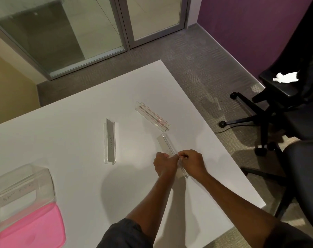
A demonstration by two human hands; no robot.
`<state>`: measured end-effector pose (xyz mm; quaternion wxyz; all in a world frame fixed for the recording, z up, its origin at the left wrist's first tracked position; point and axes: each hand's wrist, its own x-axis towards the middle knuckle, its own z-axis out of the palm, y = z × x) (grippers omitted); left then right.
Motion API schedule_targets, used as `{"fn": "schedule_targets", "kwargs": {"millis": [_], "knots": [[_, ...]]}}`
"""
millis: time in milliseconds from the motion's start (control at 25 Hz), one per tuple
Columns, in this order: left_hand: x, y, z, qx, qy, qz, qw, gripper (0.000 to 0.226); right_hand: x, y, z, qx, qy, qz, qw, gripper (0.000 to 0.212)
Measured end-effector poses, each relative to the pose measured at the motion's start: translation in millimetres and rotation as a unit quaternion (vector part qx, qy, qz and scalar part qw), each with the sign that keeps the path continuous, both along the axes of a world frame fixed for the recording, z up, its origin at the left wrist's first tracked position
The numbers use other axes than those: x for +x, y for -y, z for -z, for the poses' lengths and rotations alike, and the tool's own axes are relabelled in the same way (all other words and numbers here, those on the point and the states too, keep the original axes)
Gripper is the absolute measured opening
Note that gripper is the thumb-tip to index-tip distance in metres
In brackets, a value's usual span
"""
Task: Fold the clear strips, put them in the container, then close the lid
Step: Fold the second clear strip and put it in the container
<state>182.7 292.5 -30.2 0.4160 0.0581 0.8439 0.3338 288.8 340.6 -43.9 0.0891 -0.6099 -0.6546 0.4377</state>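
Both hands meet on one clear strip (167, 147) on the worktop (71, 140): the left hand (165, 163) and right hand (192, 161) each pinch its near end, likely to press the fold along its length. Two more strips lie beyond the hands, one (110, 141) to their left, one (152, 116) ahead. The container (23, 185) and pink lid (30, 228) wait far left, within reach.

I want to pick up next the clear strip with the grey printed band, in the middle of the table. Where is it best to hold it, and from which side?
Probably pinch the clear strip at its near end, coming from above, with fingers on either side of the raised ridge. It lies lengthwise away from the person, nothing touches it, and the ridge stands up from the table, giving a better hold than the flat base.
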Motion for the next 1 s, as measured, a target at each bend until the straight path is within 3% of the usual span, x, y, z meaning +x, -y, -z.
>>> {"fn": "schedule_targets", "kwargs": {"millis": [240,360,440,520,640,800,880,1000], "knots": [[-7,-3,-2,0.008,-0.012,-0.004,1.0,0.041,11,6,-8,-0.029,0.009,-0.033,0.999,0.027],[-35,-3,-7,0.033,-0.128,0.108,0.985,0.037,20,20,-8,-0.032,0.05,-0.087,0.994,0.071],[-55,-4,-12,0.063,-0.25,0.248,0.934,0.047,20,31,-5,-0.005,0.095,-0.136,0.986,0.087],[-70,-10,-15,0.063,-0.344,0.38,0.856,0.055,16,40,0,0.045,0.131,-0.156,0.978,0.086],[-82,-20,-15,0.048,-0.382,0.514,0.767,0.071,10,46,3,0.1,0.179,-0.162,0.965,0.077],[-96,-30,-9,0.065,-0.407,0.648,0.64,0.062,12,45,5,0.125,0.202,-0.183,0.954,0.071],[-102,-34,-5,0.054,-0.423,0.671,0.607,0.06,15,42,5,0.131,0.199,-0.199,0.951,0.069],[-106,-35,-1,0.055,-0.418,0.685,0.594,0.053,21,36,3,0.135,0.194,-0.227,0.945,0.067]]}}
